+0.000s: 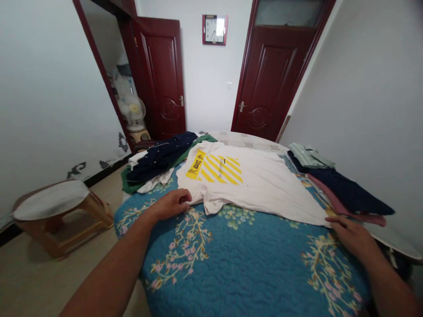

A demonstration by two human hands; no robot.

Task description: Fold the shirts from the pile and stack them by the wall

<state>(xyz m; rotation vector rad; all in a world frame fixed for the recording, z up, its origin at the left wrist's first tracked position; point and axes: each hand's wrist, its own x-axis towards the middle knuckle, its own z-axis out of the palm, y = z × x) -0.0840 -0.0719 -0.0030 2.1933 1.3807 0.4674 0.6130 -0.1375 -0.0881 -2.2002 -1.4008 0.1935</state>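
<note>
A white T-shirt [261, 176] with a yellow striped print lies spread sideways over a blue floral quilted cover [261, 264]. Its collar end points left and its hem points right. My left hand [172, 203] is closed on the near edge of the shirt by the shoulder, with the fingertips curled and partly hidden. At the hem's near corner, my right hand [346, 231] pinches the fabric between thumb and fingers. A short sleeve bunches up just right of my left hand.
Rumpled dark blue, green and white clothes [161, 158] are heaped at the left. Folded garments [343, 185] are stacked at the right edge. A stool [62, 207] stands on the floor at the left, and two dark red doors [161, 75] are behind.
</note>
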